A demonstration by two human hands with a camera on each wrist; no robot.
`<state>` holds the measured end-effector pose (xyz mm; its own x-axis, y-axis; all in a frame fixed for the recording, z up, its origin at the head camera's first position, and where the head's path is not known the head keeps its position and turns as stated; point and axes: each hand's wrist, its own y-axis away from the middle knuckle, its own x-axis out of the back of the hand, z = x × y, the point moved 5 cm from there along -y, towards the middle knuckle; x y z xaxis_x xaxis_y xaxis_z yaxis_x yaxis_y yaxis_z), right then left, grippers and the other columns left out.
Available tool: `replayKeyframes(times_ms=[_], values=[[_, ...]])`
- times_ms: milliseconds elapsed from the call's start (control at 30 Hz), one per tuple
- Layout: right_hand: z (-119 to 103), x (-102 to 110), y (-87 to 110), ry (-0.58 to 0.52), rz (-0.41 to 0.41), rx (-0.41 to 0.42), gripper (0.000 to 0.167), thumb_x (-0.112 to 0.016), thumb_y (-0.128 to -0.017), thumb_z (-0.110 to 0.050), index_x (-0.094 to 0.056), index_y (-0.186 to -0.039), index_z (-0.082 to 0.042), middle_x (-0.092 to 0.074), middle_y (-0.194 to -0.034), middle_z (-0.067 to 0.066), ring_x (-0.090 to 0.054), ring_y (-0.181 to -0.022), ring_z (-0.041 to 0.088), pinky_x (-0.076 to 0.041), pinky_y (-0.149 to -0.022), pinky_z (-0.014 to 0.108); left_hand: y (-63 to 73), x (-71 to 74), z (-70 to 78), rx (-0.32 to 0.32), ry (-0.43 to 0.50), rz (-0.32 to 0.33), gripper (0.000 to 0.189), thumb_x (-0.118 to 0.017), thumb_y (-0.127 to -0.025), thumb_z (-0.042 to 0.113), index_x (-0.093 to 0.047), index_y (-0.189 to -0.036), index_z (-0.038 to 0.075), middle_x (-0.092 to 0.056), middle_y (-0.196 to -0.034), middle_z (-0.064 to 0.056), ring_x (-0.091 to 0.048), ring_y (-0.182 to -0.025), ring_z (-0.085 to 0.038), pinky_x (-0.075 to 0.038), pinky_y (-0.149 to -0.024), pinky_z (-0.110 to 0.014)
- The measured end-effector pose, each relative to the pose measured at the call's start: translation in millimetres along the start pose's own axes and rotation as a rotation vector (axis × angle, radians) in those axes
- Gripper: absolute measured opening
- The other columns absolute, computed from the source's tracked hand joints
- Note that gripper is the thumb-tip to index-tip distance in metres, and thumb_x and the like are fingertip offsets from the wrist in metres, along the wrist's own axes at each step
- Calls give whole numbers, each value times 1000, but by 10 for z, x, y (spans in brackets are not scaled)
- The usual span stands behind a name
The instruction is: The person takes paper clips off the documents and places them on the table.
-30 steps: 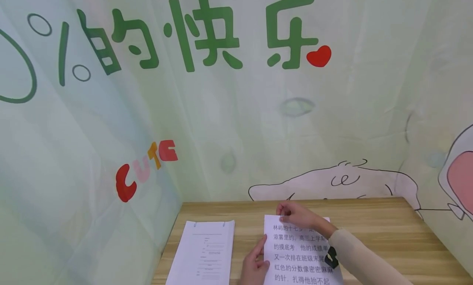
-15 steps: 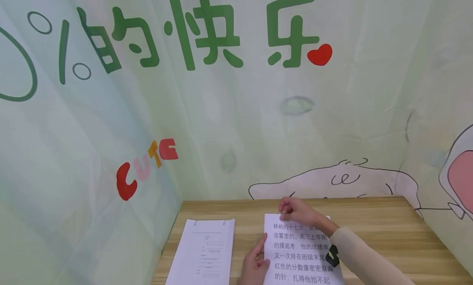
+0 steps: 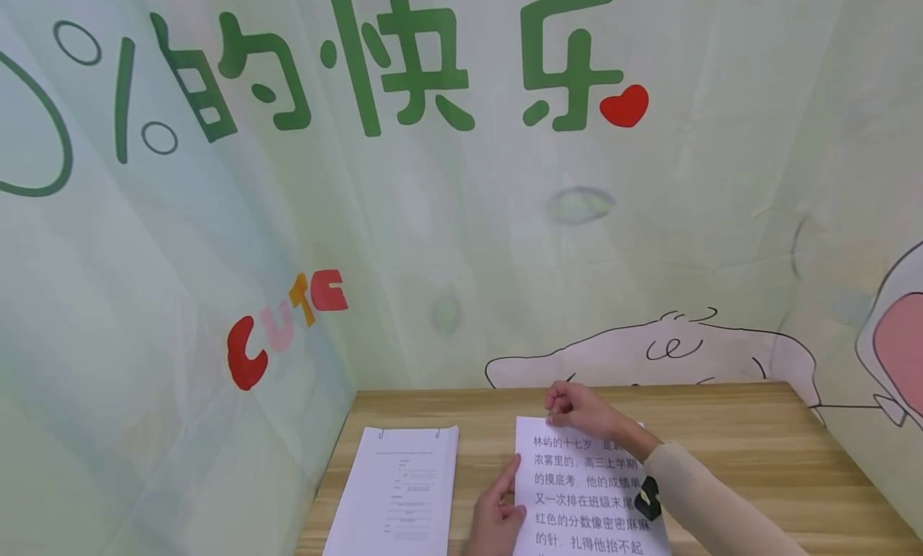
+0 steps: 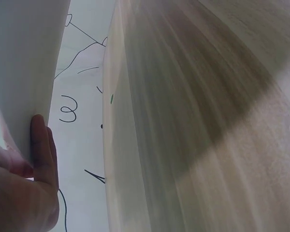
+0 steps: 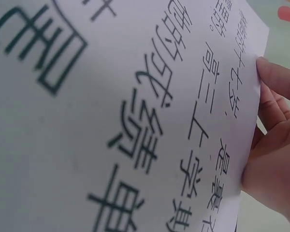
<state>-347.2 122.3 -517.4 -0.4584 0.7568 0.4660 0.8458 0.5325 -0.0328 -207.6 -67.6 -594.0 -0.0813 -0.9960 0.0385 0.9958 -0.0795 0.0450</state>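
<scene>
A sheaf of white paper (image 3: pixel 577 492) with large printed Chinese text is held up off the table. My left hand (image 3: pixel 497 520) grips its left edge, thumb in front and fingers behind, as the left wrist view also shows the paper (image 4: pixel 24 58) between them. At the top edge, left of the middle, my right hand (image 3: pixel 577 408) pinches a small thin grey paper clip (image 3: pixel 551 414) against the paper; the fingers mostly hide it. In the right wrist view, the thumb and curled fingers of the right hand (image 5: pixel 278 125) meet that top edge.
To the left, a second stack of printed paper (image 3: pixel 392 492) lies on the wooden table (image 3: pixel 764 460), two paper clips (image 3: pixel 380 433) on its top edge. A printed curtain (image 3: pixel 433 219) closes off the back and both sides.
My right hand has shifted very slightly up at the top edge, and the grey clip shows a little more between its fingers. The left hand and the papers have hardly moved.
</scene>
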Motion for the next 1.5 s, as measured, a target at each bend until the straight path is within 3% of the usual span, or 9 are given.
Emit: replayKeyframes(times_ms=[233, 467, 800, 967, 1500], values=[[21, 104, 7, -8, 68, -14, 16, -65, -96, 1, -62, -111, -4, -67, -90, 9, -62, -81, 21, -54, -71, 26, 5, 1, 0, 13, -2, 7, 76, -60, -88, -14, -52, -157, 16, -66, -116, -8, -70, -75, -16, -60, -64, -26], [64, 145, 10, -20, 71, -23, 17, -63, -99, -1, -59, -115, -4, -70, -90, 11, -63, -79, 23, -55, -72, 30, 14, 8, 18, -2, -4, 8, 76, -60, -88, -15, -51, -158, 14, -66, -117, -11, -71, -75, -16, -61, -64, -26], [94, 238, 108, 11, 83, 10, 21, -61, -100, -1, -58, -121, -2, -70, -91, 17, -64, -81, 20, -52, -76, 27, -7, 22, -8, 37, -26, 21, 75, -61, -88, -14, -52, -157, 15, -66, -114, -7, -70, -76, -18, -60, -65, -26], [131, 289, 159, 36, 98, 37, 21, -63, -98, 0, -60, -119, -2, -70, -91, 16, -67, -84, 22, -54, -78, 26, -4, 40, -24, 30, -26, 18, 75, -61, -88, -13, -52, -157, 14, -65, -113, -6, -69, -75, -18, -59, -65, -26], [285, 495, 355, 72, 127, 6, 22, -62, -100, 0, -61, -122, -2, -69, -92, 10, -63, -82, 21, -52, -73, 25, -3, 78, -29, -21, -57, -2, 75, -60, -86, -14, -51, -157, 8, -65, -111, -9, -65, -67, -12, -57, -62, -21]])
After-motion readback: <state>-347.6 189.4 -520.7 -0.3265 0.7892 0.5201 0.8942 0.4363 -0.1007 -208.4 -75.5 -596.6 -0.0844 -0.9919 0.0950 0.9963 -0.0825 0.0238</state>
